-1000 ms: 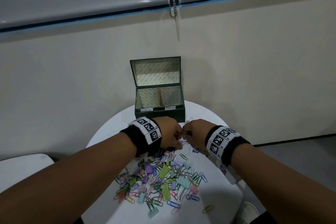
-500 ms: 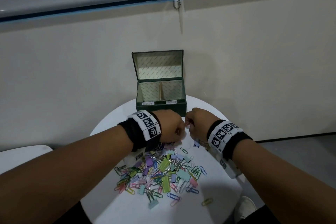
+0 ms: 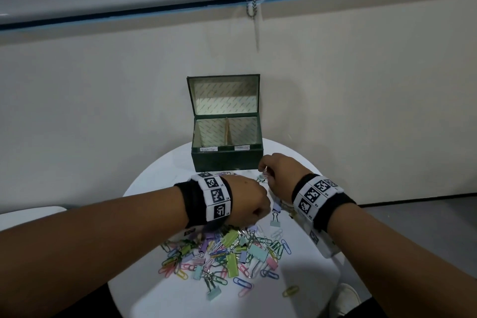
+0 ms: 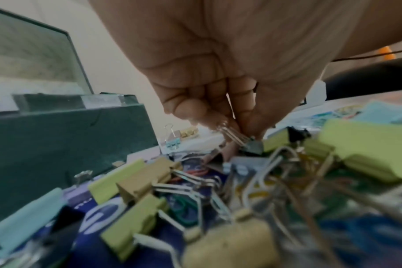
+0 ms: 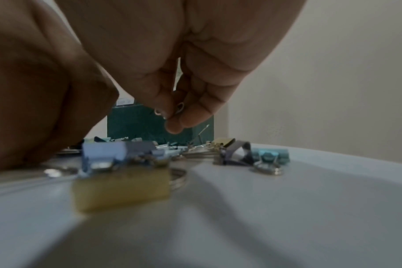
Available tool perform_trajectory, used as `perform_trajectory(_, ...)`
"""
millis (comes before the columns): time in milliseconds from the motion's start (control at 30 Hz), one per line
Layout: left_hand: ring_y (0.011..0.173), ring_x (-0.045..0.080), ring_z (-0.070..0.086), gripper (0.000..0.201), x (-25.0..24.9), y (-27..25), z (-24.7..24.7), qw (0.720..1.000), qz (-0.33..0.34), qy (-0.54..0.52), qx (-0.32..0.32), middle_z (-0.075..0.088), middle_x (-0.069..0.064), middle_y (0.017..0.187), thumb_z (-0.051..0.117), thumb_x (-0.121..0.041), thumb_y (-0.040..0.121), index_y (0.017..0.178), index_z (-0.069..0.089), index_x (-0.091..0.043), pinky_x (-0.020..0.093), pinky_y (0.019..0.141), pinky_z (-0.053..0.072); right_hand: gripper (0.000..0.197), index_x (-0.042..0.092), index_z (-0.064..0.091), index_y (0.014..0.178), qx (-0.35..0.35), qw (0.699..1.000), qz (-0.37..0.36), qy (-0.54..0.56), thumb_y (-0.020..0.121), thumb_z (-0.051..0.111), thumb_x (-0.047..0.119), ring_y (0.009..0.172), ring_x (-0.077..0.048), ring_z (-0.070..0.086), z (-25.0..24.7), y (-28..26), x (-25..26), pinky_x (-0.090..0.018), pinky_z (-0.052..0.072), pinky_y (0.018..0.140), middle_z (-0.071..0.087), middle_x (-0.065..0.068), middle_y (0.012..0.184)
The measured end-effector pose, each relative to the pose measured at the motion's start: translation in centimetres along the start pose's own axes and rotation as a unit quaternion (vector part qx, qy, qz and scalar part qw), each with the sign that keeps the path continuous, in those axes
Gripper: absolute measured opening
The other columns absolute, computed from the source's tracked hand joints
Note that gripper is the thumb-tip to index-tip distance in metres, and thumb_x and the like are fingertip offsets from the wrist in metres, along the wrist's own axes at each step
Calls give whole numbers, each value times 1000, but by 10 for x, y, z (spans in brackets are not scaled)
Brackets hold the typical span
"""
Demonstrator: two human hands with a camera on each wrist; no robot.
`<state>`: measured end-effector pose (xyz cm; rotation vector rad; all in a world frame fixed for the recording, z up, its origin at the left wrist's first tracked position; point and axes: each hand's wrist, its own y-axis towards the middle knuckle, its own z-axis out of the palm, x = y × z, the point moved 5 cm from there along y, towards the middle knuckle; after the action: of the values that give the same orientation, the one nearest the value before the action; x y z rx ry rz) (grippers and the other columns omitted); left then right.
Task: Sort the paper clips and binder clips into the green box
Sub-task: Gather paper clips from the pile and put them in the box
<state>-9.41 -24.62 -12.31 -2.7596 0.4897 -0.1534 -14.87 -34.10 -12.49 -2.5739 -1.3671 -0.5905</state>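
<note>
**Clip sorting: both hands lifting items at the far edge of the pile**

Step in hand, as judged: picking up. Each hand has taken one item near the box and neither has yet carried it over the rim.

- Left hand [image 3: 247,200]: fingers curled, thumb and fingertips pinching the silver wire handles of a small dark-bodied binder clip [image 4: 252,146], low over the pile.
- Right hand [image 3: 280,170]: fingers curled, pinching a small silver wire loop [image 5: 180,108]; whether it is a paper clip or a binder clip's handle cannot be told. Held above the tabletop, just in front of the box's right front corner.
- Dark green rectangular box [image 3: 227,161]: stands at the far edge of the round white tabletop [image 3: 304,289], against the wall. Hinged lid open and upright; pale patterned lining; a central divider makes two compartments, left and right. Two small white labels on the front rim, writing too small to read. No clips visible inside from this angle.
- Loose pile of pastel binder clips and coloured wire paper clips [image 3: 224,255]: heaped at mid-tabletop, nearer than the hands. Green, blue, lilac, pink and yellow bodies, handles tangled among the wire. A few strays lie apart, among them a yellow-green paper clip [image 3: 290,291] near the right front edge.

Next move calls for: lifting each item clear of the tangle without dragging neighbours, then releasing it over the compartment matching its kind. Nearly all the sorting remains.
</note>
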Motion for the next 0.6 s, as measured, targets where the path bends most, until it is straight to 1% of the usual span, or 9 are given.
perform_trajectory(33, 71, 15, 60, 13, 6, -2, -7, 999, -22, -31, -21, 62, -8, 78, 54, -30, 89, 80, 63, -26, 31, 67, 53, 24, 24, 59, 105, -9, 1000, 0, 6, 91, 54, 5, 92, -22, 58, -1, 0, 0, -28, 45, 79, 61, -1, 103)
perform_trajectory(100, 71, 14, 61, 15, 29, -6, -29, 987, -94, -94, -94, 63, -8, 80, 53, -31, 89, 80, 63, -26, 31, 68, 54, 25, 26, 57, 100, -21, 1000, -1, 8, 89, 52, 4, 89, -22, 57, -2, 1, -2, -29, 44, 76, 60, -1, 98)
perform_trajectory(133, 73, 14, 62, 13, 45, -8, -41, 973, -141, -127, -131, 64, -7, 81, 53, -29, 91, 83, 63, -25, 31, 70, 55, 26, 25, 59, 101, -24, 1000, -3, 3, 89, 52, 3, 90, -23, 58, -2, 1, -3, -29, 44, 76, 59, 0, 97)
perform_trajectory(200, 79, 14, 63, 11, 75, -11, -63, 935, -228, -181, -204, 64, -6, 85, 55, -27, 94, 88, 63, -22, 28, 75, 54, 25, 23, 62, 103, -29, 1000, -5, -12, 90, 53, 4, 91, -23, 58, -2, 2, -4, -28, 45, 77, 57, 0, 97)
perform_trajectory(267, 86, 15, 63, 12, 99, -12, -76, 899, -288, -203, -259, 67, -4, 91, 57, -27, 95, 94, 66, -20, 26, 77, 50, 24, 24, 64, 104, -25, 999, -3, -19, 91, 55, 6, 92, -22, 58, -1, 2, -4, -28, 47, 79, 58, 0, 99)
perform_trajectory(367, 92, 17, 63, 19, 120, -14, -72, 876, -341, -223, -259, 71, -1, 104, 56, -27, 97, 102, 73, -20, 24, 80, 44, 25, 26, 68, 108, -25, 999, -6, -35, 93, 58, 9, 95, -21, 59, 1, 3, -6, -27, 48, 80, 58, 1, 102)
perform_trajectory(433, 89, 13, 61, 19, 125, -31, -65, 864, -354, -231, -274, 70, -4, 106, 55, -27, 98, 103, 73, -24, 23, 80, 42, 24, 27, 70, 108, -35, 999, -16, -38, 95, 57, 11, 95, -20, 59, 0, 3, -5, -27, 48, 81, 58, 2, 102)
perform_trajectory(533, 91, 10, 59, 18, 123, -74, -52, 861, -353, -214, -298, 68, -7, 105, 55, -27, 97, 105, 71, -26, 24, 83, 42, 22, 25, 72, 105, -36, 999, -20, -22, 97, 55, 14, 93, -17, 57, -3, 1, -5, -25, 44, 81, 57, 5, 98)
perform_trajectory(600, 91, 9, 59, 17, 119, -105, -34, 870, -347, -219, -272, 67, -9, 105, 57, -25, 97, 104, 72, -27, 23, 85, 43, 21, 24, 74, 101, -46, 999, -27, -8, 95, 57, 15, 92, -17, 57, -8, 0, -4, -25, 44, 84, 57, 6, 96)
